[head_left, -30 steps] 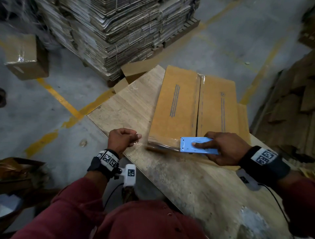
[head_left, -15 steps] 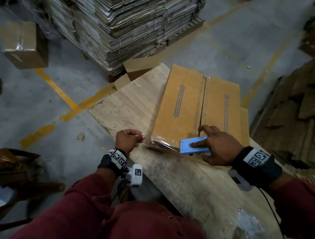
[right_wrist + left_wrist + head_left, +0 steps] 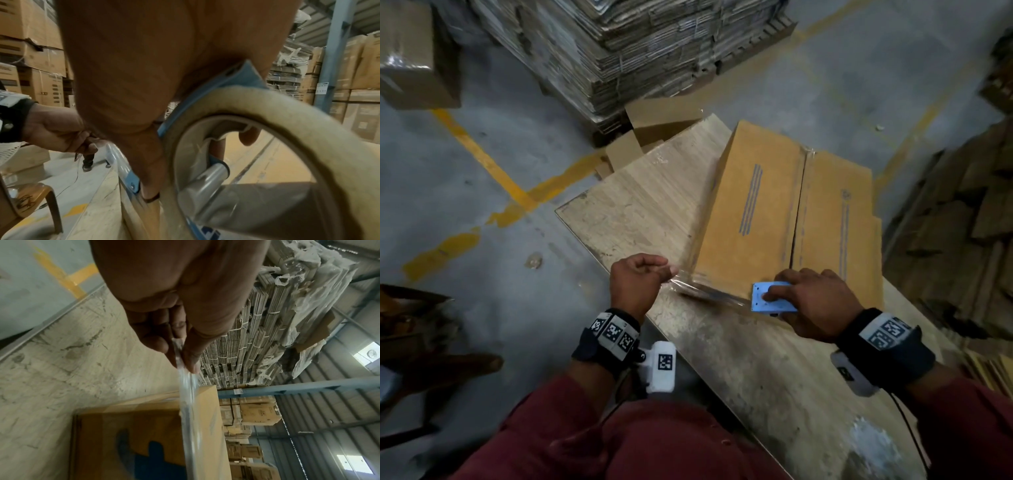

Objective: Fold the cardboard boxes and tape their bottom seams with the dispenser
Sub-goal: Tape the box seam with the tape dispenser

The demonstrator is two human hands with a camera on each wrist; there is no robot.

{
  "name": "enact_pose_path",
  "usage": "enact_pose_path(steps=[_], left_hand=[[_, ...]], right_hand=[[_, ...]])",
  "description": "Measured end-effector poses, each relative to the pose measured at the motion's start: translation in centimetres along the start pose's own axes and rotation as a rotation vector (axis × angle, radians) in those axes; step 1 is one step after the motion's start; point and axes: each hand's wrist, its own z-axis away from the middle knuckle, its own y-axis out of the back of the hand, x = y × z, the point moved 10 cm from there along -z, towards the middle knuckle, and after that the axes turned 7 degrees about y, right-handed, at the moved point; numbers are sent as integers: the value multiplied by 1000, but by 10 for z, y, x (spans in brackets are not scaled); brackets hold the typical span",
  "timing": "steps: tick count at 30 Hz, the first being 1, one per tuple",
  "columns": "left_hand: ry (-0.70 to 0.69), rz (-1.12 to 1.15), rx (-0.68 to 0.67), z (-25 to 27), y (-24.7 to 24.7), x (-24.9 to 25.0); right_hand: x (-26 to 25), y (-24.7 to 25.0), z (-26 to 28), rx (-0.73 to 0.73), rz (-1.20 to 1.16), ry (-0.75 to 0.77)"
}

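A folded brown cardboard box (image 3: 756, 219) stands bottom-up on the wooden table (image 3: 647, 198), its centre seam (image 3: 799, 205) covered with clear tape. My right hand (image 3: 815, 301) grips the blue tape dispenser (image 3: 770, 298) at the box's near edge; its tape roll (image 3: 287, 123) fills the right wrist view. My left hand (image 3: 640, 281) pinches the free end of a clear tape strip (image 3: 705, 291) between thumb and fingers (image 3: 156, 344), left of the box. The tape strip (image 3: 189, 418) runs taut from the pinch along the box's near face to the dispenser.
A tall pallet of flat cardboard (image 3: 626, 44) stands beyond the table. Loose cardboard pieces (image 3: 654, 120) lie by the table's far corner, a taped box (image 3: 410, 65) on the floor at far left. More cardboard (image 3: 962, 222) is piled at the right. Yellow lines (image 3: 482, 161) mark the floor.
The dispenser has moved up to the box's near edge with my right hand. The left hand keeps its pinch on the tape end, and the view has shifted closer.
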Motion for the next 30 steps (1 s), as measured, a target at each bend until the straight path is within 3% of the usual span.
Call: enact_pose_path(steps=[9, 24, 30], left_hand=[[-92, -9, -13, 10, -2, 15], [268, 12, -38, -17, -38, -48], [380, -140, -93, -22, -42, -50]], right_hand=[[7, -6, -1, 57, -39, -3], [1, 0, -14, -34, -57, -26], [0, 4, -17, -12, -77, -21]])
